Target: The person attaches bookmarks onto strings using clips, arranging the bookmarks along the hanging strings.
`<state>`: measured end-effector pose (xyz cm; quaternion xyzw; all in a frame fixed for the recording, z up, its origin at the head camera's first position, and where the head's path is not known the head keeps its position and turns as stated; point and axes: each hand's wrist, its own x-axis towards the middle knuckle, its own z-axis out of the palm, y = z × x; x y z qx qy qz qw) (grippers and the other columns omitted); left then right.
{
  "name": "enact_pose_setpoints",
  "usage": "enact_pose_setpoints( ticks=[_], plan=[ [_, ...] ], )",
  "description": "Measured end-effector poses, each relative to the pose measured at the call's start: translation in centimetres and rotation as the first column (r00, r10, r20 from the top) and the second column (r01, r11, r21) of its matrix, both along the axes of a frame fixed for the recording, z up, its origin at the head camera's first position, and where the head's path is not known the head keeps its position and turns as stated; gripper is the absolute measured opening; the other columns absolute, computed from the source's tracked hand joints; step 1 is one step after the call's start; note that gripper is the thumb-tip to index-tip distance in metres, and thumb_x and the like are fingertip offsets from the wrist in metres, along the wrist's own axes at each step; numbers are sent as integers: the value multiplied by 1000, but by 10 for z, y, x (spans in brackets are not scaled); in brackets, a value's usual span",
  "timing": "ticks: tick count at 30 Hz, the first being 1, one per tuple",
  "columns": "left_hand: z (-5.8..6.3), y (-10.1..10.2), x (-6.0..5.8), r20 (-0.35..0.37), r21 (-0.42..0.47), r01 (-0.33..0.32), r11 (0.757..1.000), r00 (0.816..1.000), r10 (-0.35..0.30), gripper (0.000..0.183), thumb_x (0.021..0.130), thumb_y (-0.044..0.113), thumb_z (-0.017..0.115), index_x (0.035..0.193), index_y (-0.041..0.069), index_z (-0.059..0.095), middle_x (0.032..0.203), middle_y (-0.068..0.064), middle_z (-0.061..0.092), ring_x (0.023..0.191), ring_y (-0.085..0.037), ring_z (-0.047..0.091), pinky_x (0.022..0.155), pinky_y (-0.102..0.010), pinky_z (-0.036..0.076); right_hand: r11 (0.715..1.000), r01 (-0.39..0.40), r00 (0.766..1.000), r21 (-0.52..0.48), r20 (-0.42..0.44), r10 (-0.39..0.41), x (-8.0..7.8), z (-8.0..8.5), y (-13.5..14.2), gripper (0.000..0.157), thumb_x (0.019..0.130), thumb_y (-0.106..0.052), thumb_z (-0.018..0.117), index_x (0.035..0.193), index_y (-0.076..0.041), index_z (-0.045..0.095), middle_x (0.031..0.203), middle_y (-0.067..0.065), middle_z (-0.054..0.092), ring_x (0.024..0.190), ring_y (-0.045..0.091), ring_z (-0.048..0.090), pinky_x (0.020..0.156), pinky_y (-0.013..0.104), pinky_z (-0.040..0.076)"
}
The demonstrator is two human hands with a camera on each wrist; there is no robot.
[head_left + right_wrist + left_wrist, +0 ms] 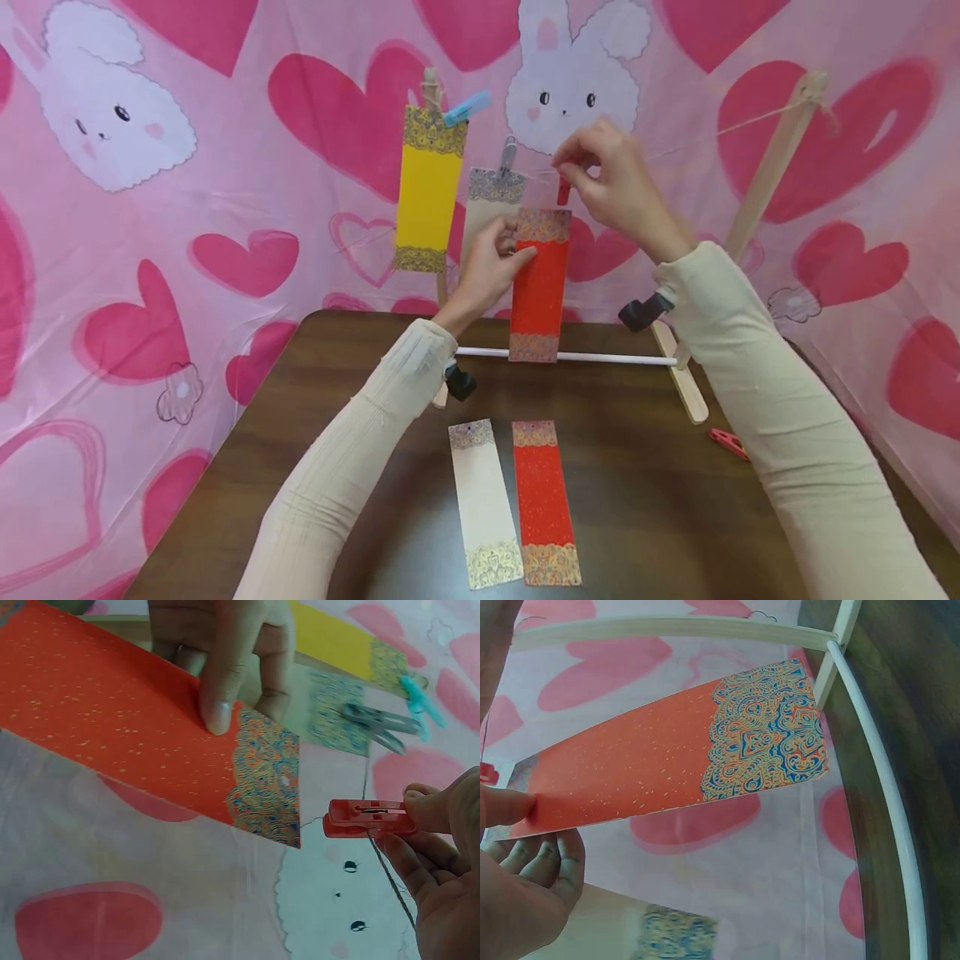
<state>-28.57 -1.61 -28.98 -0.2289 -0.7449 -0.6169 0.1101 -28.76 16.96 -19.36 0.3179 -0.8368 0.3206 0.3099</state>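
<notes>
My left hand [487,267] pinches a red card [538,292] with patterned ends near its top, thumb in front and fingers behind. The card hangs upright in the air. Just above its top edge, my right hand [618,183] pinches a red clothespin [360,819] between thumb and fingers. In the right wrist view, the string [394,881] passes at the clothespin, and a small gap separates its tip from the card. Left of the red card, a pale card [483,208] hangs from a grey clothespin [508,157]. Farther left, a yellow card [429,196] hangs with a blue clothespin [467,109].
On the dark table [637,508] lie a white card [483,496] and another red card [544,496], side by side. A second red clothespin [727,443] lies at the right, by my sleeve. The wooden post [772,171] carries the string; a white rod [615,358] runs low across the stand.
</notes>
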Motion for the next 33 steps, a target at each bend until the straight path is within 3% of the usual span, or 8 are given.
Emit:
enact_pose_setpoints(
  ticks=[5,12,21,27,33],
  plan=[
    [-1,3,1,-15,-49,-16,999,1000,15,32,90,-2,70,119,-4,58,93,-21,70,80,-17,63,70,-25,51,1000,-4,1000,-18,8,4,0,-9,4,10,95,0,63,101,4,70,93,12,64,80,10,59,78,17,47],
    [0,6,1,14,20,88,996,996,-88,28,93,-2,65,120,-2,56,107,-20,69,92,-25,68,74,-31,56,998,-29,999,-55,10,30,0,-12,2,9,94,2,63,99,4,70,92,13,63,82,14,62,78,17,48],
    [1,10,3,6,-8,70,997,998,-70,32,93,5,69,122,2,57,106,-15,72,91,-21,70,79,-33,58,996,-32,998,-77,55,37,3,-13,3,8,94,1,63,99,5,69,93,12,63,81,16,64,79,18,52],
    [2,12,4,-12,20,87,996,996,-87,31,93,3,68,121,3,56,101,-16,71,86,-21,70,76,-33,58,998,-30,997,-63,71,34,4,-13,3,10,95,-3,63,101,3,69,94,10,63,82,12,62,82,26,54],
    [1,11,6,10,-17,75,997,997,-74,34,93,5,69,124,4,56,102,-15,71,91,-22,68,80,-33,57,1000,9,998,17,56,-10,6,-11,4,17,97,-10,63,109,3,67,99,13,67,94,22,66,92,40,55]
  ],
)
